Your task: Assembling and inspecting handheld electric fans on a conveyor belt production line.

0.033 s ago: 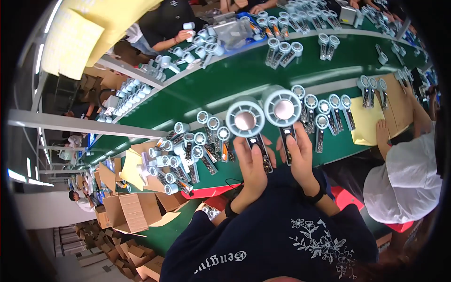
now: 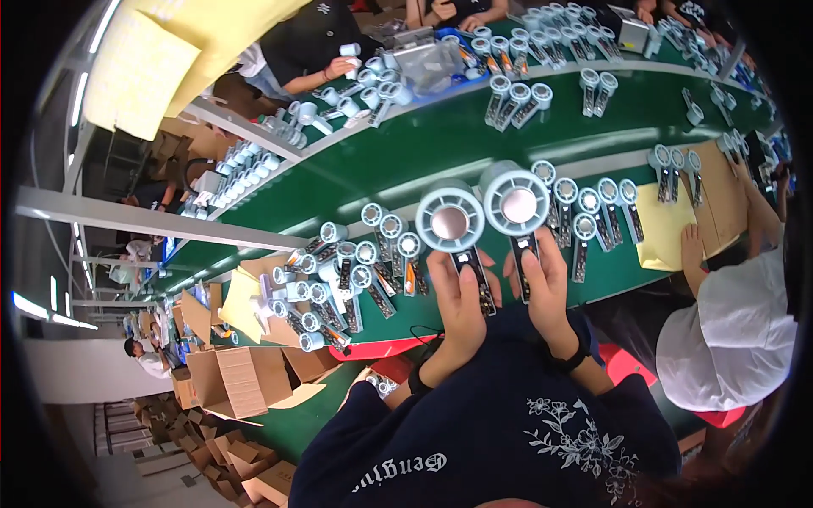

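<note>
Each of my hands holds a light-blue handheld fan upright by its handle, with a dark circuit board showing. My left hand (image 2: 461, 296) is closed round the left fan (image 2: 450, 223), its thumb on the front of the handle. Beside it, my right hand (image 2: 544, 284) grips the right fan (image 2: 517, 203) in the same way. Both round heads have a silvery disc in a spoked ring, and they are side by side, nearly touching. Behind and to the right lie several similar fans (image 2: 584, 227). A crowded group of fans (image 2: 362, 277), some with orange parts, lies to the left.
A green conveyor belt (image 2: 356, 173) runs beyond the bench, carrying more fans. Open cardboard boxes (image 2: 241, 383) stand at lower left. On the right, a person in white (image 2: 728, 330) sits beside a yellow sheet (image 2: 660, 224). Other people work across the belt; a metal beam (image 2: 152, 222) crosses at left.
The view has shifted slightly, so the bench, fans and hands appear a little lower and farther right. Both hands keep their grip on the same two fans.
</note>
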Tool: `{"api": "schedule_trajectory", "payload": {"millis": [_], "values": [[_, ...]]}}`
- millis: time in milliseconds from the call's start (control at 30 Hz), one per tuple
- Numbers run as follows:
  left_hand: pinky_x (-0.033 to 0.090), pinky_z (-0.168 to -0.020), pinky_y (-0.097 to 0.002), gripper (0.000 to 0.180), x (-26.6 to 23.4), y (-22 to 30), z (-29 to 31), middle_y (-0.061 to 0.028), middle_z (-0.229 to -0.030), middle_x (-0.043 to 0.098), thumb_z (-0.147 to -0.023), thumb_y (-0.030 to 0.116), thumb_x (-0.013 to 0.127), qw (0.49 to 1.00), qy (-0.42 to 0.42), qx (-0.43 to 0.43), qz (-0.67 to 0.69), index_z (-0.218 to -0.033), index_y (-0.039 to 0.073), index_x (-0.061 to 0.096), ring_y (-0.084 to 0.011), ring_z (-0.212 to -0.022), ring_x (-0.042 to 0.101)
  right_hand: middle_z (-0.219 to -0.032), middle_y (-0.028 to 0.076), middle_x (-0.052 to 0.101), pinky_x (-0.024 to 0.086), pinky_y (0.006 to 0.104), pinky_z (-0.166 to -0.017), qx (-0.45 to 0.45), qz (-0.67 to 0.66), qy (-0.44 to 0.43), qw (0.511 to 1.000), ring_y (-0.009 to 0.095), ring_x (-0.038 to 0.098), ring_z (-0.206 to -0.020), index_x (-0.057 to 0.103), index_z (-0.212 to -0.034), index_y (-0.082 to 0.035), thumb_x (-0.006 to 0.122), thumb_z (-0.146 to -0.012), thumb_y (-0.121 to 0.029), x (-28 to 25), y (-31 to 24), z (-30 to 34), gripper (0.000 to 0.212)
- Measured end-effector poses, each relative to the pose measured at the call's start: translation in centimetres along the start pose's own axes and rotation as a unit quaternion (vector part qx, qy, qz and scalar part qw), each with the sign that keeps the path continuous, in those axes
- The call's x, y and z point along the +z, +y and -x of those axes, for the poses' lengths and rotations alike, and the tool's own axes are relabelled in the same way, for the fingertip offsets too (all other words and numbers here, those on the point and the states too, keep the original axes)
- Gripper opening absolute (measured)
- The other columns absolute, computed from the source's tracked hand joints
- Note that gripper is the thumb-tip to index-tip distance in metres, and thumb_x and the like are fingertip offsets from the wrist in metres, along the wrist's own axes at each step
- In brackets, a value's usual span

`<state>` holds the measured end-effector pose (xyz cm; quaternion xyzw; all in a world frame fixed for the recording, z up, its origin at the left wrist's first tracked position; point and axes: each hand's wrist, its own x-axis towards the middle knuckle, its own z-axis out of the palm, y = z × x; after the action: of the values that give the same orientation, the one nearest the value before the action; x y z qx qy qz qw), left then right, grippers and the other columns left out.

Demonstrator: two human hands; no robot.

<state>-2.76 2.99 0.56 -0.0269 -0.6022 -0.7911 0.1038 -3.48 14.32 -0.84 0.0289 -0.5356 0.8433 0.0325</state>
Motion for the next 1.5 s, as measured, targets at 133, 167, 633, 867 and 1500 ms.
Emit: {"api": "schedule_trajectory", "payload": {"millis": [133, 167, 633, 867, 1500], "values": [[0.04, -0.047, -0.0208, 0.033, -0.2, -0.1, 0.8, -0.0126, -0.1, 0.047, -0.096, 0.013, 0.036, 0.999, -0.01, -0.005, 0.032, -0.126, 0.003, 0.024, -0.0123, -0.057, 0.05, -0.073, 0.004, 0.055, 0.031, 0.0176, -0.044, -0.022, 0.049, -0.012, 0.998, 0.005, 0.043, -0.05, 0.043, -0.119, 0.001, 0.047, -0.094, -0.022, -0.5, 0.2, 0.5, 0.034], [0.04, -0.047, -0.0208, 0.033, -0.2, 0.0, 0.8, -0.0126, -0.101, 0.046, -0.096, 0.012, 0.036, 0.999, -0.01, -0.003, 0.034, -0.126, 0.003, 0.024, -0.0121, -0.058, 0.05, -0.073, 0.005, 0.055, 0.032, 0.018, -0.044, -0.026, 0.065, -0.014, 0.997, 0.006, 0.044, -0.05, 0.041, -0.121, 0.001, 0.047, -0.094, -0.027, -0.4, 0.2, 0.5, 0.04], [0.04, -0.045, -0.0226, 0.032, 0.3, -0.8, 0.7, -0.0102, -0.096, 0.049, -0.097, 0.016, 0.036, 0.998, 0.036, -0.025, 0.036, -0.126, 0.005, 0.025, -0.0123, -0.055, 0.049, -0.079, 0.004, 0.057, 0.034, 0.0167, -0.048, -0.058, 0.059, -0.027, 0.996, 0.004, 0.046, -0.057, 0.04, -0.125, 0.001, 0.052, -0.09, -0.024, -1.2, 0.3, 0.4, 0.045], [0.041, -0.043, -0.0249, 0.036, -0.2, -1.3, 0.7, -0.0104, -0.091, 0.05, -0.098, 0.024, 0.031, 0.998, 0.019, -0.055, 0.001, -0.128, 0.006, 0.023, -0.0139, -0.053, 0.049, -0.086, 0.004, 0.06, 0.044, 0.0212, -0.066, -0.125, 0.115, -0.01, 0.985, 0.009, 0.058, -0.076, 0.045, -0.116, 0.001, 0.056, -0.086, -0.016, -1.2, -1.4, 0.4, 0.036], [0.038, -0.042, -0.0253, 0.029, 2.2, -0.7, 0.9, -0.0087, -0.088, 0.048, -0.098, 0.027, 0.031, 0.996, -0.001, -0.09, -0.023, -0.115, 0.004, 0.033, -0.0133, -0.051, 0.046, -0.082, 0.001, 0.057, 0.039, 0.0204, -0.062, -0.138, 0.045, 0.138, 0.98, 0.005, 0.051, -0.071, 0.047, -0.116, -0.003, 0.054, -0.089, -0.012, -3.7, -4.8, 2.3, 0.029]]}}
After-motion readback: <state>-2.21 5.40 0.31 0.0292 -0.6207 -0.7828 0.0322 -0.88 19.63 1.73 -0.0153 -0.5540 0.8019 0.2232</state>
